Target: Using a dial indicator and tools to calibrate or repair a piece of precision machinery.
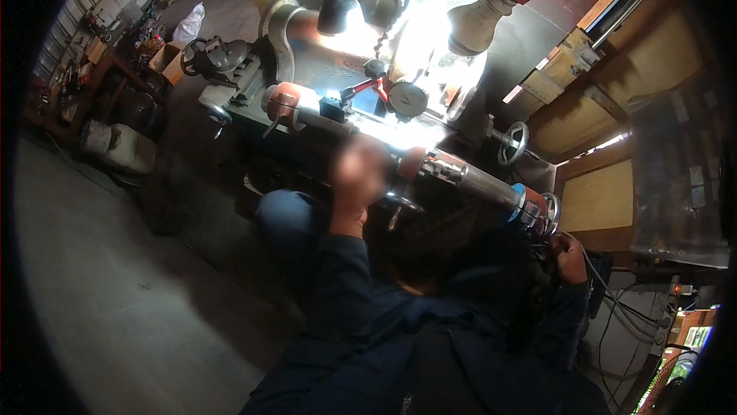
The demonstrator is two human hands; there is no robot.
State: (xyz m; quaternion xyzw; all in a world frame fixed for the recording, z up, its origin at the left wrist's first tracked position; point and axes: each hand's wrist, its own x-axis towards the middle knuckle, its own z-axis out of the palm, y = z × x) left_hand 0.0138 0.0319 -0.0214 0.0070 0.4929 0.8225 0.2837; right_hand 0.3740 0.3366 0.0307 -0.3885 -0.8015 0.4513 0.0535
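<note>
A metalworking machine with a long steel cylinder (pixel 491 188) lies across the view in front of me. Blurred, my left hand (pixel 359 173) is raised at the front of its middle part, next to a small crank lever (pixel 394 218); the blur hides its fingers. My right hand (pixel 569 257) is at the machine's right end, just below a handwheel (pixel 552 214), its fingers curled; whatever they grip is hidden. A round dial gauge (pixel 408 98) on a red jointed arm (pixel 361 91) stands above the machine bed, beyond my left hand.
A black lamp (pixel 338 16) and a beige lamp (pixel 480 22) hang over the machine, with strong glare beneath. Another handwheel (pixel 513 144) sits behind the cylinder. Cables (pixel 614 300) run beside my right arm. Clutter and a white bag (pixel 190 23) lie at the far left.
</note>
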